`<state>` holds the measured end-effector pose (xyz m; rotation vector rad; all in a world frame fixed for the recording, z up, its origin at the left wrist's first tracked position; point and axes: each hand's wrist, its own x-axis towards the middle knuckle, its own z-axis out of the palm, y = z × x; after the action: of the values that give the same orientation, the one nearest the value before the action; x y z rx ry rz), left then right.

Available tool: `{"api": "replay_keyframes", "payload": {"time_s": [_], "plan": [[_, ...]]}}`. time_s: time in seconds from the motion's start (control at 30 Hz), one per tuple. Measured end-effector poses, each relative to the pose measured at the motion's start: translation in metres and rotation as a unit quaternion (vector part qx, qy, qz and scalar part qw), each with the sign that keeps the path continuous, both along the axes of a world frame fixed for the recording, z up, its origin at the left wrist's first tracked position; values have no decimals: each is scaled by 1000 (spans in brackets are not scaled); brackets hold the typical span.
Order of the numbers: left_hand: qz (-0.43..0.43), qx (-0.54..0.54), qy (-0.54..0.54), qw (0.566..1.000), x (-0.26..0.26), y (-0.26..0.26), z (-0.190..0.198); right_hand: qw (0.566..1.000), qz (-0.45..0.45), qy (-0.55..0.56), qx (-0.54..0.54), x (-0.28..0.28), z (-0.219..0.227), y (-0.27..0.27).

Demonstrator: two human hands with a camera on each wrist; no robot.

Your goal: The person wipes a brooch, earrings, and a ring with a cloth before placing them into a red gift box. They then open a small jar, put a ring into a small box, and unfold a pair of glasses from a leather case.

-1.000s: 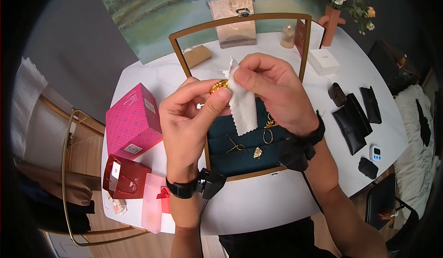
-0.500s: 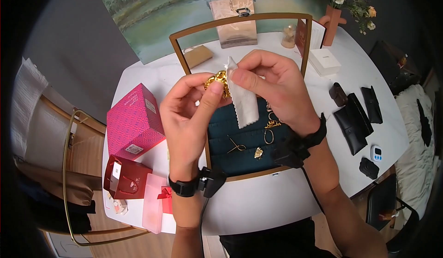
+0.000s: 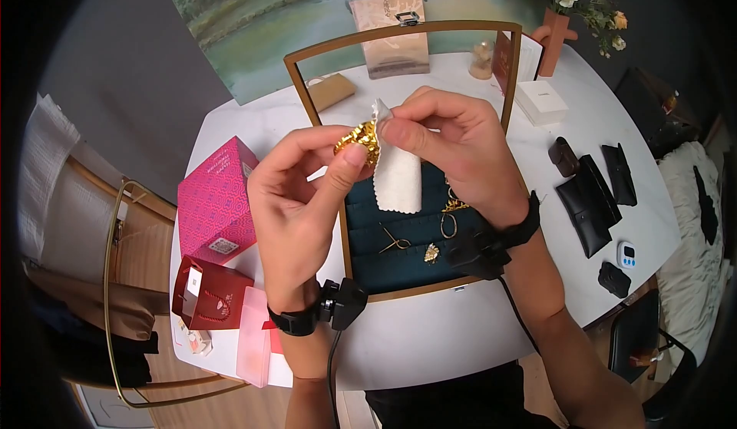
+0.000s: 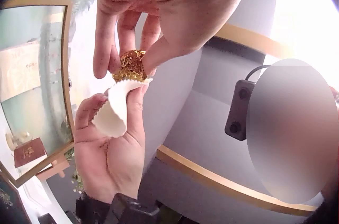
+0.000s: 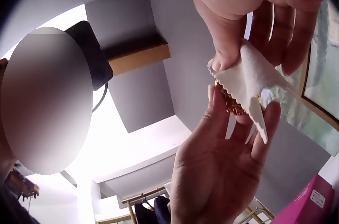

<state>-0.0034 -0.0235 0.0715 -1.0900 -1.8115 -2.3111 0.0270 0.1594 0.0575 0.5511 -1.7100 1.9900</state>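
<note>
In the head view my left hand (image 3: 295, 202) pinches a shiny gold openwork piece of jewellery (image 3: 358, 139) between thumb and fingers. My right hand (image 3: 468, 149) pinches a small white cloth (image 3: 399, 187) with zigzag edges, pressed against the right side of the gold piece. The left wrist view shows the gold piece (image 4: 131, 65) partly behind the cloth's edge. Below both hands lies an open jewellery box (image 3: 372, 279) with dark green padding, its glass lid raised. A leaf-shaped gold piece (image 3: 431, 254), a gold loop (image 3: 447, 226) and a crossed gold piece (image 3: 395, 239) rest inside.
A pink patterned box (image 3: 219, 199), a dark red gift bag (image 3: 219, 295) and a pale pink case (image 3: 252, 337) stand at left. Black pouches (image 3: 581, 214), a small white timer (image 3: 626, 255) and a white box (image 3: 541, 103) are at right. A flower vase (image 3: 551, 41) stands behind.
The gold piece has turned from a narrow edge-on view to its broad textured face. My left hand has shifted slightly left, and the cloth has changed angle in my right hand.
</note>
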Motion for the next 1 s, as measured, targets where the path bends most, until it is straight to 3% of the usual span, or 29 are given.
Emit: {"api": "replay_keyframes", "payload": {"time_s": [0.13,0.2,0.37,0.43,0.5,0.57,0.6,1.0], "plan": [[-27,22,-48,998,-2,2,-1,998,8,3,-63,-2,-3,-9],[-55,124,-165,977,-1,11,-3,993,37,-24,-108,-1,-2,-12],[-81,182,-192,961,-3,20,-7,998,10,-8,-55,-5,-2,-5],[-47,104,-95,989,-6,16,-8,1000,8,7,-25,-3,-1,1],[-59,98,-96,989,-8,8,-5,998,4,46,45,1,2,7],[-89,9,-64,994,-12,-1,-3,997,17,41,60,3,5,12],[-63,-10,-41,997,-12,-2,-2,996,29,35,76,4,6,14],[16,-79,34,996,-3,0,-1,998,54,-14,34,3,-1,7]]}}
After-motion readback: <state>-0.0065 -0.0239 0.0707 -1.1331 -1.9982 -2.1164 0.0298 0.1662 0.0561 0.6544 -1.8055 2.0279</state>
